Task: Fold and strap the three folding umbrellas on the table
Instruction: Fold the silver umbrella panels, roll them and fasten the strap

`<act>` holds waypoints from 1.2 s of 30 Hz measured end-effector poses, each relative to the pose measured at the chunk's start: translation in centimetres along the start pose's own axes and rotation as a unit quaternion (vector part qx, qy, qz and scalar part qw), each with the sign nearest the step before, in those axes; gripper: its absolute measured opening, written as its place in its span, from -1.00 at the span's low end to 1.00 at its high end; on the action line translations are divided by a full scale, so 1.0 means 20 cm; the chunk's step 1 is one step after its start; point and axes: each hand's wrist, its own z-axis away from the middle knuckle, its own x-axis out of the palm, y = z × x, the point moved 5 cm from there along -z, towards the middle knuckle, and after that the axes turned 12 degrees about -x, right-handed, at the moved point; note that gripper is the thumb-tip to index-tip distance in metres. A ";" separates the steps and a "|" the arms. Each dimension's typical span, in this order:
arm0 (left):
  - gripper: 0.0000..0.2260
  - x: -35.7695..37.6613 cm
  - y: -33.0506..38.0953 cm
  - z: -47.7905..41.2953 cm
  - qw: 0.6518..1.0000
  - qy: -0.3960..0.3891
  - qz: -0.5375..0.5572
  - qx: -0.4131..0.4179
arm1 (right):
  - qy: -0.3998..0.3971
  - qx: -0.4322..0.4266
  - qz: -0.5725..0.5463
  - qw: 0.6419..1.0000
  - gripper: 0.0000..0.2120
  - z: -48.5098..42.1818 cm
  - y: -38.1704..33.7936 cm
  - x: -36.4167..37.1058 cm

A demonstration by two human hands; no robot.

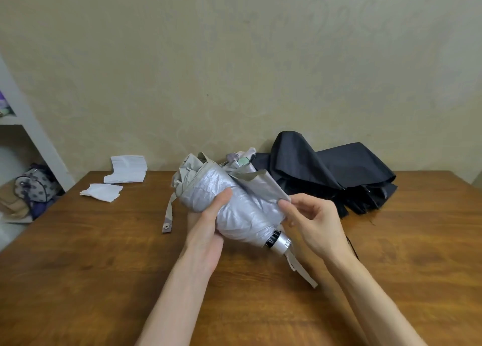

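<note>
Lying in left grip (pixel 206 228), silver umbrella (pixel 242 215).

Crinkled shiny silver cloth umbrella (pixel 234 210), matt black cloth umbrella (pixel 326 171), smooth varnished wooden table (pixel 104 267).

1. Your bare left hand (pixel 206 231) cupped the crumpled silver-grey fabric folding umbrella (pixel 242 210) from below, thumb curled over its top.
2. Your bare right hand (pixel 315 223) pinched a loose flap of it between thumb and fingertips.
3. Both bare forearms lay stretched forward from the lower edge, converging toward the hands.
</note>
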 end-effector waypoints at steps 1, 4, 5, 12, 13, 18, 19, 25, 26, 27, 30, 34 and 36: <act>-0.32 0.00 0.00 0.00 1.000 0.003 0.000 0.002 | 0.013 -0.013 0.014 1.000 -0.83 0.00 0.00 0.00; -0.27 0.00 0.00 0.00 1.000 0.014 0.001 0.011 | 0.021 -0.038 0.030 0.999 -0.81 0.02 -0.03 0.01; -0.26 0.00 0.00 0.00 1.000 0.019 -0.003 0.016 | 0.013 -0.038 0.027 0.999 -0.85 0.02 -0.03 0.02; -0.34 0.00 -0.01 -0.01 0.999 0.023 -0.019 0.038 | 0.040 -0.090 0.031 0.995 -0.91 0.01 -0.07 0.04; -0.32 0.00 -0.01 -0.01 0.999 0.024 -0.017 0.041 | 0.042 -0.098 0.022 0.994 -0.90 0.02 -0.07 0.05; -0.39 0.00 -0.01 0.00 0.996 0.068 -0.010 0.049 | -0.046 -0.147 0.047 0.987 -0.84 0.05 -0.12 0.13; -0.40 -0.01 -0.01 0.00 0.995 0.082 -0.001 0.048 | -0.060 -0.153 0.070 0.984 -0.69 0.06 -0.11 0.14; -0.45 -0.05 0.01 -0.01 0.987 0.131 0.065 0.072 | -0.116 -0.022 0.108 0.987 -0.49 0.10 0.06 0.13; -0.45 -0.06 0.01 -0.01 0.985 0.137 0.071 0.076 | -0.104 -0.036 0.126 0.986 -0.56 0.10 0.06 0.13; -0.46 -0.06 0.02 -0.01 0.984 0.141 0.078 0.078 | -0.094 -0.045 0.127 0.986 -0.58 0.09 0.06 0.12; -0.48 -0.07 0.03 -0.02 0.982 0.145 0.086 0.087 | -0.096 -0.049 0.066 0.992 -0.48 0.09 0.06 0.13; -0.65 -0.05 0.04 -0.01 0.985 0.124 0.078 0.095 | -0.108 -0.077 0.067 0.989 -0.45 0.10 0.03 0.16; -0.69 -0.05 0.03 0.00 0.985 0.123 0.074 0.096 | -0.105 -0.086 0.082 0.987 -0.46 0.11 0.02 0.18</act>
